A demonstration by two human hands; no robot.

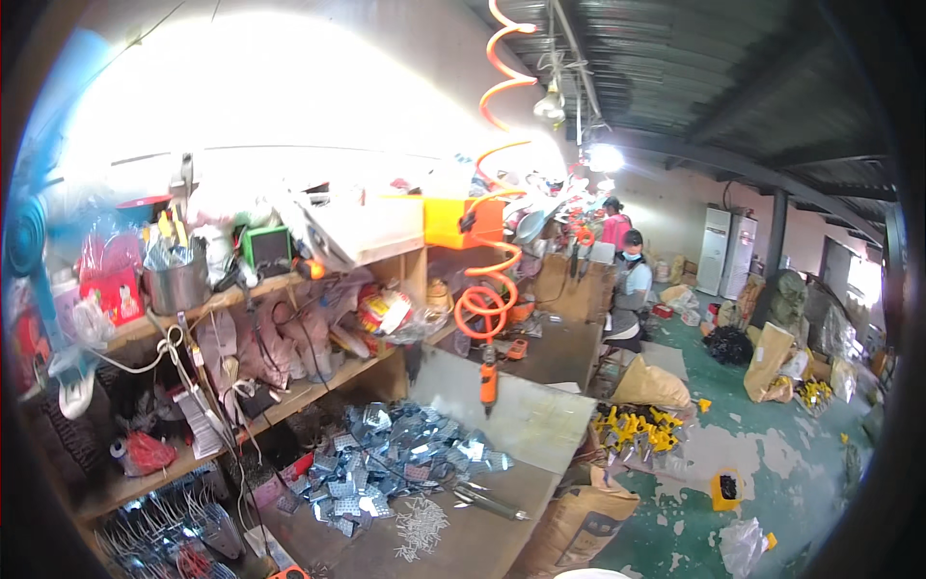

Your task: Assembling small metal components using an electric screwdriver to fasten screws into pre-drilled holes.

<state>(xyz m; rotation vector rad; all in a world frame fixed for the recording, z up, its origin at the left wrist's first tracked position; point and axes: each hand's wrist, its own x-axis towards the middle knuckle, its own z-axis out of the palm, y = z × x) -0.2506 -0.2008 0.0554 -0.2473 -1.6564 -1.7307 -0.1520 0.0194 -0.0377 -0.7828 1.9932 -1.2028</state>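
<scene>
Neither of my hands is in the picture. On the workbench [463, 545] in front of me lies a heap of small shiny metal plates [376, 463], bluish and silver, some with holes. Beside it is a small pile of thin pale pins or screws [422, 529]. A dark, slim tool [490, 501] with a pointed end rests to the right of the heap. Above the bench hangs an orange power screwdriver [488, 379], tip down, on a coiled orange hose [487, 314].
Cluttered wooden shelves [318, 386] stand at the left, with a metal pot [177, 280] and an orange bin [453, 224]. Right of the bench are a brown sack [579, 521] and yellow-and-black parts [639, 429]. Two people [632, 289] are farther back, by the green floor [772, 454].
</scene>
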